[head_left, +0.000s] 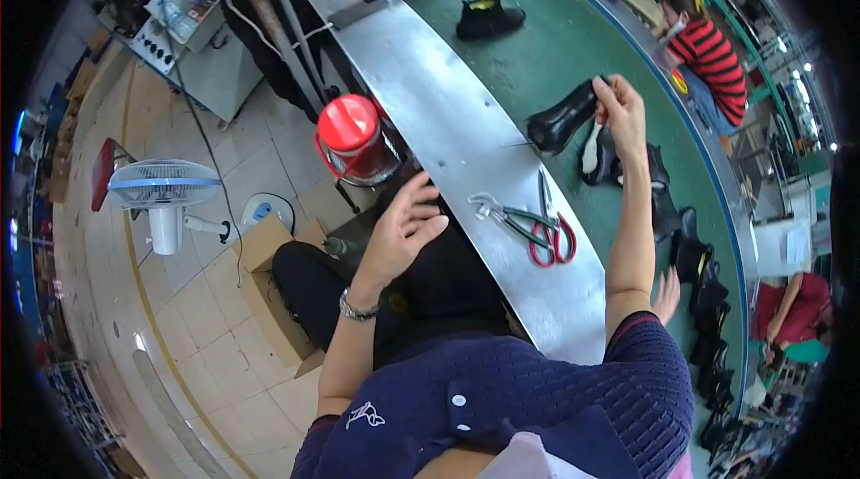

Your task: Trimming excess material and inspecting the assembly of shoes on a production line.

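My right hand point(620, 112) is closed on the top edge of a black ankle boot point(563, 124) above the green belt, its toe pointing left toward the metal bench point(457, 112). Close below that boot, another dark shoe point(606, 157) with a pale, elongated part beside it is partly covered by my wrist. My left hand point(403, 226) hovers over my lap near the bench edge, fingers apart and holding nothing. Red-handled scissors point(554, 237) lie on the bench, touching green-handled cutters point(515, 219) and a small clear piece point(484, 205).
Several black boots point(491, 17) stand along the green belt point(546, 40). A red-lidded jug point(349, 125) stands left of the bench, beyond my left hand. An open carton point(278, 300) and a fan point(166, 197) are on the left. Another person's hand point(666, 295) shows beside my right elbow.
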Tool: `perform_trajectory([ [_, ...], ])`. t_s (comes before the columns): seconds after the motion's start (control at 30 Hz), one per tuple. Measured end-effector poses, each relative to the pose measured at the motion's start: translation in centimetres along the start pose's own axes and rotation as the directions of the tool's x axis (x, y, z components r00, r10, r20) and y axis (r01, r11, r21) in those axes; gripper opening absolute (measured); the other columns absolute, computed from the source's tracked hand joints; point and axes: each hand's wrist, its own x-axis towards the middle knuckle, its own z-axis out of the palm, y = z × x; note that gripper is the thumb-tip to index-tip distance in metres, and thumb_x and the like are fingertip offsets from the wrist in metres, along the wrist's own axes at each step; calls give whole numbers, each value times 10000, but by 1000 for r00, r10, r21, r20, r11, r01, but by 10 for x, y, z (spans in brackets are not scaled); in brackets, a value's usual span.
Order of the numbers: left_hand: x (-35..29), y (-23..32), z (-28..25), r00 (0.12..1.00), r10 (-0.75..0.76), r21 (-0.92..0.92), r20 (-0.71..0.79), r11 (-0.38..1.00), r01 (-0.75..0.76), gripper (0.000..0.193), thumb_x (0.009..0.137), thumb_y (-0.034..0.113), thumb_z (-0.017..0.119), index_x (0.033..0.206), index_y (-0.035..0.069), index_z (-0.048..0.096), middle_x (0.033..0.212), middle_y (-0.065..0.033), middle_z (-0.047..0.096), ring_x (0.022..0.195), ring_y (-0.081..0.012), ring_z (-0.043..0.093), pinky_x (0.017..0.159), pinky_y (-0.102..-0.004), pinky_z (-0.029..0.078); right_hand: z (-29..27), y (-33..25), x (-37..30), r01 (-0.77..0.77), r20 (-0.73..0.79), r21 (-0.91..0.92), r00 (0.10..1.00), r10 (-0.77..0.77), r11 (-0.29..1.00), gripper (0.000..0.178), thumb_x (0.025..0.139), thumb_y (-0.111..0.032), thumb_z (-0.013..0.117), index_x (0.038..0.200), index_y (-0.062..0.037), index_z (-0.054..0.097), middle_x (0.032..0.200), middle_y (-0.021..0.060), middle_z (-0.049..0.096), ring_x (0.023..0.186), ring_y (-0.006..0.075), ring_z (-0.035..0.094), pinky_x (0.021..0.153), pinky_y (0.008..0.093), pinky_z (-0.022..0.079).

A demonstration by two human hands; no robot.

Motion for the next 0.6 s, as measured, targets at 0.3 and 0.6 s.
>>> perform_trajectory([
  [0.3,-10,13,22,879,299,38,370,941,-336,1149,672,43,816,1524,92,45,1567,-108,180,1401,-192,272,1122,-329,253,85,-85,-89,-192,474,315,880,21,930,305,865,-243,699,657,-75,551,488,-35,493,404,25,412,410,191,291],
  [0.6,-58,-35,-7,959,283,10,7,959,-283,1161,655,-1,795,1523,95,29,1575,-99,143,1423,-196,220,1142,-339,231,151,-57,-107,-186,561,276,828,0,943,224,934,-234,611,974,-21,668,575,-39,533,516,43,496,478,193,375],
])
